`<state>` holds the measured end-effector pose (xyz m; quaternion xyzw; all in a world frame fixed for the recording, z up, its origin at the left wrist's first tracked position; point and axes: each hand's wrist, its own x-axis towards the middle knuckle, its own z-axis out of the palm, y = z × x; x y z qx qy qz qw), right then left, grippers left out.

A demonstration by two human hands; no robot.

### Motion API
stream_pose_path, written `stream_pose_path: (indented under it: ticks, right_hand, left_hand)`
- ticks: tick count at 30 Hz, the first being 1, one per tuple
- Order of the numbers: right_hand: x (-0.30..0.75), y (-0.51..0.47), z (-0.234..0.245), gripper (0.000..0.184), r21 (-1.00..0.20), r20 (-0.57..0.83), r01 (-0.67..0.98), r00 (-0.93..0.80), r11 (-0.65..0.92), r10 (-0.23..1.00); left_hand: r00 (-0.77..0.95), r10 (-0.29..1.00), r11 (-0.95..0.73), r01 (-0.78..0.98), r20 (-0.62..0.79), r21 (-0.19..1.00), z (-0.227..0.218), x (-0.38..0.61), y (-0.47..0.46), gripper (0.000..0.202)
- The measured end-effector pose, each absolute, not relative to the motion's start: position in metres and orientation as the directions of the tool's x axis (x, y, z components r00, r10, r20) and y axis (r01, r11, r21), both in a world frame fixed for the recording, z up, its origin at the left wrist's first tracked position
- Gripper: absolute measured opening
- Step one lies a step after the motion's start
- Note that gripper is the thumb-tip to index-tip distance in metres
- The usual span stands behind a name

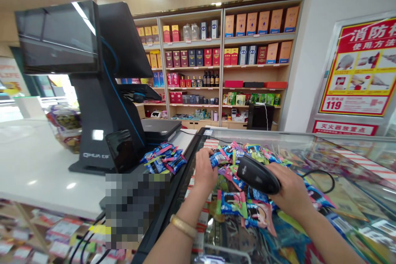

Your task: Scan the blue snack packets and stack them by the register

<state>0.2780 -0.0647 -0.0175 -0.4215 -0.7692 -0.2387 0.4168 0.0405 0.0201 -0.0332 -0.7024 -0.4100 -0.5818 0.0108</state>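
Note:
My left hand [204,172] pinches a blue foil snack packet [218,159] at the edge of a heap of colourful snack packets [238,181], which lies on a glass display counter [346,152]. A gold bracelet [183,226] circles my left wrist. My right hand [291,187] grips a black handheld barcode scanner [256,174] above the heap, with its nose towards the left hand. A black cable [321,173] curves away to the right of it. The scanner's window is hidden.
A second small heap of packets [162,158] lies beside a black checkout terminal [93,82] on a white counter [46,161]. A pixelated patch [136,210] covers part of the counter front. Wooden shelves of boxed liquor [216,62] stand behind; a red fire-safety poster [355,66] hangs right.

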Motion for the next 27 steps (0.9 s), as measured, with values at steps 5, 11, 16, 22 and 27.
stream_pose_path:
  ticks: [5,11,16,22,27]
  right_hand:
    - [0.287,-0.061,-0.023,0.02,0.07,0.862,0.857,-0.31,0.511,0.401]
    - [0.29,-0.058,-0.026,0.021,0.085,0.856,0.857,-0.324,0.508,0.403]
    - [0.292,-0.057,-0.027,0.023,0.128,0.858,0.853,-0.351,0.506,0.376]
    - [0.298,-0.053,-0.034,0.02,0.149,0.858,0.855,-0.362,0.497,0.365]
    - [0.298,-0.052,-0.036,0.019,0.122,0.847,0.853,-0.356,0.507,0.395]
  left_hand:
    - [-0.319,0.848,-0.469,-0.083,0.422,0.88,-0.028,0.034,0.03,0.026]
    - [-0.53,0.847,-0.431,-0.649,0.033,0.627,-0.011,0.01,0.04,0.018]
    - [-0.586,0.808,-0.453,-0.686,-0.063,0.57,-0.011,-0.002,0.048,0.022]
    - [-0.572,0.808,-0.429,-0.734,-0.14,0.526,-0.005,-0.019,0.059,0.015]
    - [-0.509,0.848,-0.382,-0.781,-0.149,0.495,0.003,-0.024,0.063,0.008]
